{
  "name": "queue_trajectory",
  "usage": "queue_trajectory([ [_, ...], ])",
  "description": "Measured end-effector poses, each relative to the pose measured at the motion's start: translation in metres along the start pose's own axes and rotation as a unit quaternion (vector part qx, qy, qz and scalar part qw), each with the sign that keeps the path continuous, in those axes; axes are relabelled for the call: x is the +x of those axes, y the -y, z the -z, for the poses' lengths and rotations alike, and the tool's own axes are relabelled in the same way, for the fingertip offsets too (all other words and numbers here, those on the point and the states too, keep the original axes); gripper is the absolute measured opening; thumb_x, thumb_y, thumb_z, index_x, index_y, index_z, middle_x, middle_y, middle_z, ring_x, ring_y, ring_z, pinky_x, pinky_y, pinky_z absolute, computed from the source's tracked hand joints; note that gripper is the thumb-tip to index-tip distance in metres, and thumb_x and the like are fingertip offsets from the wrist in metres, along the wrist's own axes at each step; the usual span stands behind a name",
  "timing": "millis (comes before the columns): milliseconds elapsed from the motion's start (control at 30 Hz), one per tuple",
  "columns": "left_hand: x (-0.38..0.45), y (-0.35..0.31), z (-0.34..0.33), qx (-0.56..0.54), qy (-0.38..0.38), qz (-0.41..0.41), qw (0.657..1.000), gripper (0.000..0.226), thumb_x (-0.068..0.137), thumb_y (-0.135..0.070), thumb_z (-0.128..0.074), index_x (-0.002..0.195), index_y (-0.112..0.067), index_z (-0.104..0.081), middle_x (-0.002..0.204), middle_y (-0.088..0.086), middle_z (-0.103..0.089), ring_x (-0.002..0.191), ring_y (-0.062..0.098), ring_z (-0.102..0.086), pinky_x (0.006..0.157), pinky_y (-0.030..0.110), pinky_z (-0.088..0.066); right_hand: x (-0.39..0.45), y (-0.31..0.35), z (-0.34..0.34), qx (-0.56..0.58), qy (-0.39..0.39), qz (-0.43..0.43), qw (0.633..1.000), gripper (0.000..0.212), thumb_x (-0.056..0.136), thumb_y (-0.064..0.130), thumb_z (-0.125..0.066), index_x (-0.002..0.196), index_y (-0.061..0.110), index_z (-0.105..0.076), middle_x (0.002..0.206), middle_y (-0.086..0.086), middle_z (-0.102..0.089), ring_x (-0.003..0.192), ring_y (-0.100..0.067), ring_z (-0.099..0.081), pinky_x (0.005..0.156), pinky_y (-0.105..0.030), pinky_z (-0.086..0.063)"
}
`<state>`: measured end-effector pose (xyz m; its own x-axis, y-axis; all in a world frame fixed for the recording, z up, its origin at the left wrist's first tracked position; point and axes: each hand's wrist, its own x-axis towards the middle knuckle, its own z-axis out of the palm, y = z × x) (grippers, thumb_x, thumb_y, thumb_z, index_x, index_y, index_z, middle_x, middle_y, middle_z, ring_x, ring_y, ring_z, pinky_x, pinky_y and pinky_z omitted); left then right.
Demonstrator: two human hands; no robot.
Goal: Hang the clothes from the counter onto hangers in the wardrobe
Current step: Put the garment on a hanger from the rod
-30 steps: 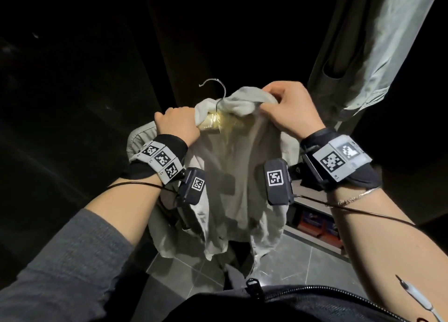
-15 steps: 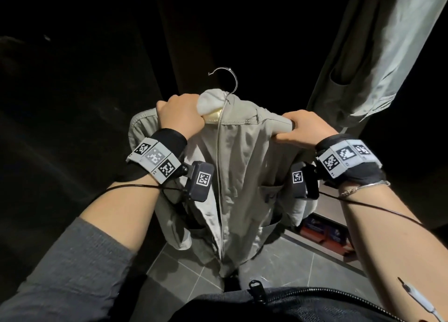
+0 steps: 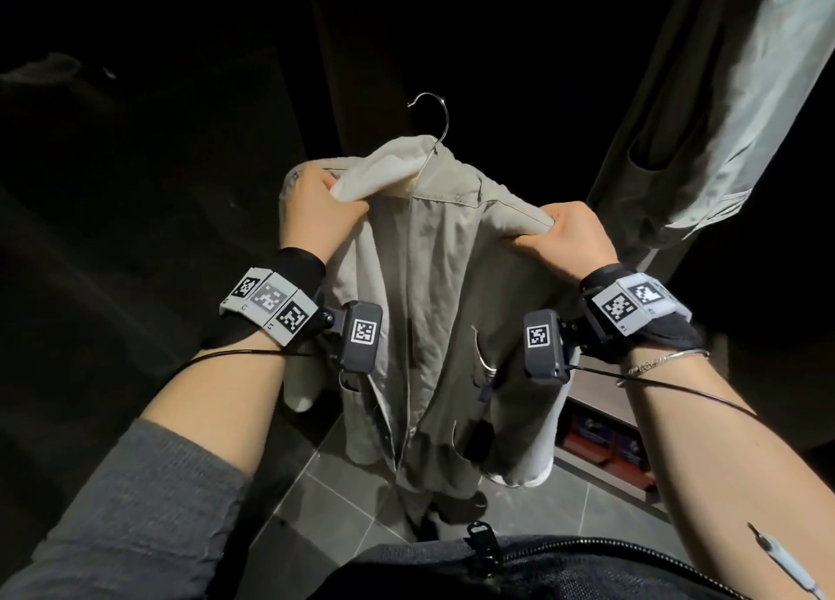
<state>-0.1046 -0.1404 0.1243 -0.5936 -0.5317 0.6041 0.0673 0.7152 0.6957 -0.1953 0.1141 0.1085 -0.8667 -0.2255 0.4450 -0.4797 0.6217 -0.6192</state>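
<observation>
A beige jacket (image 3: 447, 310) hangs on a hanger whose metal hook (image 3: 433, 113) sticks up above the collar. I hold it up in front of me in the dark wardrobe opening. My left hand (image 3: 316, 210) grips the jacket's left shoulder with the hanger end under the cloth. My right hand (image 3: 569, 238) grips the right shoulder the same way. The jacket's front hangs open and its hem reaches down toward the floor. The hook touches nothing.
A pale grey-green garment (image 3: 705, 115) hangs at the upper right. Below it a low shelf (image 3: 601, 441) holds red and dark boxes. Grey floor tiles (image 3: 343, 509) lie underfoot. The wardrobe interior to the left and ahead is too dark to read.
My right hand slid from the collar out to the jacket's right shoulder. The jacket spread flat on the hanger and both hands lifted it higher.
</observation>
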Motion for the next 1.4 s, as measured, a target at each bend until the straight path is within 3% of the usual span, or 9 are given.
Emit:
queue_trajectory([
  [133,0.016,-0.035,-0.007,-0.025,0.114,-0.119,0.986,0.023,0.076,-0.013,-0.056,0.056,-0.016,-0.045,0.058,0.002,-0.045,0.060,0.019,-0.041,0.051,0.024,-0.023,0.019,0.008,0.014,-0.015,-0.057,-0.004,0.998,0.021,0.072,0.033,-0.069,0.073,0.013,-0.064,0.063,0.003,-0.056,0.068,-0.022,-0.056,0.062,-0.028,-0.038],
  [233,0.038,-0.026,-0.033,0.126,0.313,-0.081,0.938,0.014,0.081,-0.016,-0.069,0.083,-0.003,-0.061,0.085,0.011,-0.063,0.079,0.024,-0.057,0.063,0.026,-0.044,0.033,0.015,0.019,-0.035,-0.078,0.012,0.996,0.023,0.071,0.035,-0.069,0.076,0.013,-0.065,0.067,0.001,-0.060,0.071,-0.023,-0.059,0.062,-0.029,-0.042],
  [300,0.056,-0.011,-0.056,0.198,0.379,-0.048,0.903,0.054,0.076,-0.037,-0.075,0.113,-0.001,-0.060,0.114,0.013,-0.064,0.105,0.029,-0.061,0.090,0.036,-0.050,0.049,0.022,0.021,-0.047,-0.092,0.019,0.994,0.024,0.071,0.035,-0.068,0.071,0.012,-0.062,0.065,0.002,-0.058,0.070,-0.023,-0.058,0.062,-0.032,-0.044],
  [400,0.092,-0.014,-0.069,0.110,0.347,-0.085,0.927,0.109,0.052,-0.084,-0.064,0.129,-0.008,-0.050,0.128,0.007,-0.057,0.116,0.023,-0.054,0.100,0.037,-0.046,0.079,0.041,0.026,-0.036,-0.129,0.019,0.991,0.030,0.070,0.034,-0.069,0.059,0.014,-0.051,0.057,0.005,-0.049,0.062,-0.019,-0.050,0.055,-0.029,-0.037],
  [600,0.166,-0.055,-0.060,-0.201,0.258,-0.069,0.942,0.069,0.074,-0.072,-0.054,0.070,-0.004,-0.061,0.068,0.013,-0.058,0.071,0.019,-0.058,0.078,0.030,-0.045,0.141,0.077,0.016,-0.036,-0.185,0.046,0.981,0.030,0.069,0.034,-0.071,0.071,0.006,-0.062,0.063,-0.002,-0.055,0.064,-0.019,-0.053,0.057,-0.030,-0.039],
  [867,0.245,-0.048,-0.075,-0.433,0.202,-0.069,0.876,0.028,0.084,-0.019,-0.071,0.102,0.002,-0.068,0.052,-0.014,-0.064,0.042,-0.006,-0.053,0.042,0.008,-0.038,0.183,0.115,-0.002,-0.022,-0.171,0.091,0.981,0.033,0.075,0.039,-0.071,0.064,0.012,-0.055,0.061,0.004,-0.050,0.060,-0.011,-0.046,0.054,-0.027,-0.035],
  [1000,0.278,-0.057,-0.079,-0.476,0.211,-0.103,0.848,0.019,0.087,-0.010,-0.067,0.102,0.000,-0.068,0.069,-0.007,-0.071,0.057,-0.002,-0.063,0.051,0.011,-0.045,0.200,0.140,0.012,-0.055,-0.094,0.050,0.993,0.018,0.081,0.023,-0.059,0.069,0.011,-0.053,0.064,0.000,-0.050,0.060,-0.015,-0.044,0.051,-0.024,-0.034],
  [1133,0.304,-0.061,-0.093,-0.529,0.245,-0.136,0.801,0.016,0.088,0.002,-0.061,0.097,-0.009,-0.068,0.084,-0.001,-0.074,0.086,0.014,-0.068,0.092,0.034,-0.052,0.209,0.144,0.017,0.021,-0.068,0.055,0.996,0.022,0.086,0.025,-0.064,0.067,0.015,-0.060,0.063,0.004,-0.059,0.058,-0.008,-0.053,0.048,-0.009,-0.038],
  [1400,0.328,-0.078,-0.110,-0.554,0.286,-0.159,0.766,0.019,0.090,0.006,-0.053,0.094,-0.008,-0.064,0.073,-0.002,-0.074,0.074,0.010,-0.070,0.074,0.027,-0.055,0.216,0.117,0.001,0.338,0.019,0.036,0.940,0.046,0.085,0.035,-0.063,0.106,-0.005,-0.067,0.094,-0.018,-0.071,0.084,-0.029,-0.068,0.086,-0.039,-0.053],
])
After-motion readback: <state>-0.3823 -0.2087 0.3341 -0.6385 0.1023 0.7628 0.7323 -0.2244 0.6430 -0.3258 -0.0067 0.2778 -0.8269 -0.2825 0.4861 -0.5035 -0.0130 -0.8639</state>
